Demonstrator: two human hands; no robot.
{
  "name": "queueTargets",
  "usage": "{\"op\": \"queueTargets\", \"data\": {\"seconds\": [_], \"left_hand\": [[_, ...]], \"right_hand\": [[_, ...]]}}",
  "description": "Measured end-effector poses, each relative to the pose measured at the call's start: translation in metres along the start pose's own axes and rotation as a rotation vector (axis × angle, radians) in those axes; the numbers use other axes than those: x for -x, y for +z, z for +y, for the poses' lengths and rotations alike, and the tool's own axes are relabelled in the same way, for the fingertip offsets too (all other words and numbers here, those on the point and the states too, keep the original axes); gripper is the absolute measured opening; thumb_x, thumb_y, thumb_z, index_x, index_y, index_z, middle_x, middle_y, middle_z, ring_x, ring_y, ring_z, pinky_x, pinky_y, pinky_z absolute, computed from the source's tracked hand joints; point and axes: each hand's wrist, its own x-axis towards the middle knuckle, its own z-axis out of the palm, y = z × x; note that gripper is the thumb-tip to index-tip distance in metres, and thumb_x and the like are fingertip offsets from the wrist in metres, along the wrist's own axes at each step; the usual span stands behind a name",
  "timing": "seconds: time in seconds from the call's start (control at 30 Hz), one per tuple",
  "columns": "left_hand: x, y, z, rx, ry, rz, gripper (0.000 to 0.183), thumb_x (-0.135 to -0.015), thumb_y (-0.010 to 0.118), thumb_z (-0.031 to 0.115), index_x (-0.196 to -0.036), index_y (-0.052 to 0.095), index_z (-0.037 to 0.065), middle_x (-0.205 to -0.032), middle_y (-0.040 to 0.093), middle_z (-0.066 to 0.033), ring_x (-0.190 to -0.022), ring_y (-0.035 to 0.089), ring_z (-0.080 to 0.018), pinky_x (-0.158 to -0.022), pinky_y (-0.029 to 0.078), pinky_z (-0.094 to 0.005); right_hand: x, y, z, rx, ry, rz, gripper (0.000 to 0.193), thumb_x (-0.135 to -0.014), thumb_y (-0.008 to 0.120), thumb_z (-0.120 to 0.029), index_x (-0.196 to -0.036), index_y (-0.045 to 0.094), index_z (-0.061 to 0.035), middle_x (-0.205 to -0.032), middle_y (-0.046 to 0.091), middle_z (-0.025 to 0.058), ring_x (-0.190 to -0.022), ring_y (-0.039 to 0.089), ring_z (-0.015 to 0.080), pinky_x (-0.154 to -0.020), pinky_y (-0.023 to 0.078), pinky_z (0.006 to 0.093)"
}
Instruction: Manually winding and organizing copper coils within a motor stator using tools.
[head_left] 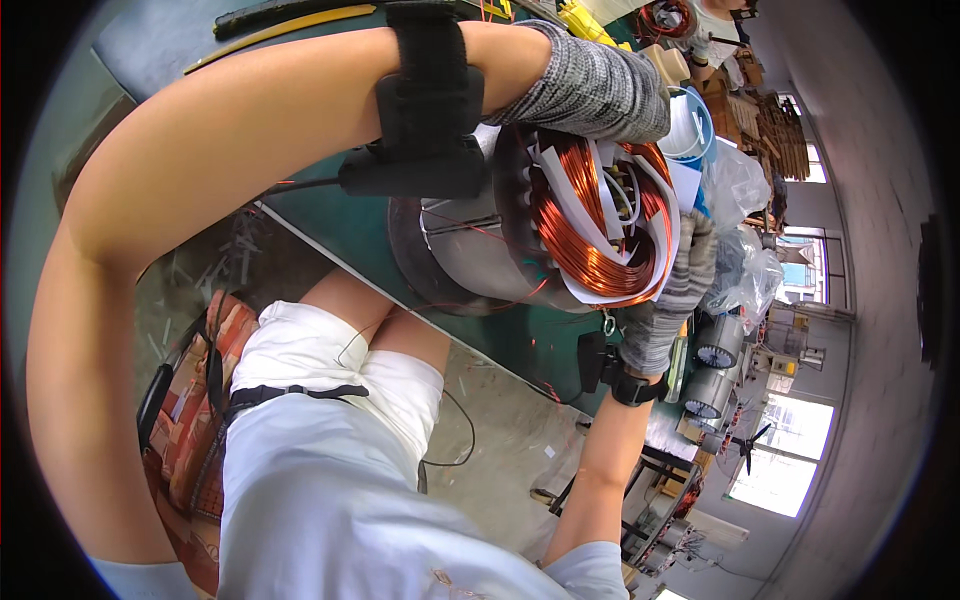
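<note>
A motor stator (465, 255) lies on its side on the green bench (345, 245), with its wound end towards the right of the view. Thick copper windings (575, 240) bulge from that end, with white insulating paper strips (580, 195) among them. My left hand (610, 95), in a grey knit glove, rests against the upper side of the windings; its fingers are hidden. At the lower right side of the windings is my right hand (685, 270), also gloved, touching the outer paper. Its fingertips are out of sight behind the paper and coil.
A blue-rimmed container (695, 125) and clear plastic bags (740, 270) sit beyond the stator. Finished-looking metal motor housings (715, 355) stand further right. Thin red wire (480, 305) trails from the stator over the bench. Another person (715, 25) is at the top right.
</note>
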Motion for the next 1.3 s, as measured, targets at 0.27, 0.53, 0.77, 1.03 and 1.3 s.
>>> {"op": "queueTargets", "data": {"seconds": [0.27, 0.53, 0.77, 1.03, 1.3], "left_hand": [[0.003, -0.002, 0.007, -0.016, -0.012, 0.017, 0.035, -0.098, 0.046, 0.012, -0.129, 0.053, -0.002, -0.13, 0.056, -0.0156, -0.122, 0.054, -0.0247, -0.106, 0.042, -0.0336], [0.003, -0.004, 0.01, -0.02, -0.024, 0.014, 0.034, -0.099, 0.046, 0.013, -0.129, 0.053, -0.002, -0.13, 0.056, -0.0152, -0.122, 0.054, -0.0239, -0.106, 0.042, -0.0332], [-0.005, -0.007, 0.0, -0.054, -0.016, -0.031, 0.034, -0.1, 0.046, 0.014, -0.129, 0.054, -0.002, -0.129, 0.057, -0.0149, -0.122, 0.054, -0.0232, -0.106, 0.041, -0.0329], [-0.027, -0.03, 0.02, 0.1, -0.09, -0.094, 0.034, -0.1, 0.045, 0.014, -0.13, 0.053, -0.001, -0.128, 0.057, -0.0136, -0.121, 0.054, -0.0228, -0.107, 0.041, -0.0323], [-0.051, -0.024, 0.063, 0.475, -0.772, 0.046, 0.041, -0.094, 0.064, 0.028, -0.12, 0.061, -0.003, -0.106, 0.066, -0.008, -0.098, 0.063, -0.0115, -0.089, 0.051, -0.0244]], "right_hand": [[-0.028, -0.015, -0.005, 0.036, -0.073, -0.273, 0.018, -0.1, 0.054, -0.016, -0.108, 0.06, -0.0016, -0.097, 0.063, 0.0037, -0.087, 0.055, 0.0115, -0.082, 0.047, 0.0253], [-0.033, -0.006, -0.005, -0.03, -0.065, -0.236, 0.014, -0.099, 0.056, -0.014, -0.105, 0.059, -0.0017, -0.093, 0.062, 0.0034, -0.086, 0.055, 0.0101, -0.08, 0.047, 0.0255], [-0.085, -0.006, -0.013, -0.019, -0.217, -0.614, 0.014, -0.097, 0.058, -0.011, -0.107, 0.06, -0.0012, -0.092, 0.064, 0.0042, -0.085, 0.058, 0.0122, -0.08, 0.048, 0.0261], [-0.062, -0.009, -0.014, -0.074, -0.149, -0.452, 0.019, -0.098, 0.057, -0.021, -0.1, 0.06, -0.0027, -0.085, 0.062, 0.0088, -0.08, 0.062, 0.0177, -0.074, 0.049, 0.0304], [-0.085, 0.003, 0.003, -0.132, -0.502, -0.372, 0.027, -0.098, 0.057, -0.028, -0.107, 0.061, -0.0025, -0.088, 0.066, 0.0064, -0.085, 0.066, 0.0135, -0.074, 0.053, 0.0263]]}}
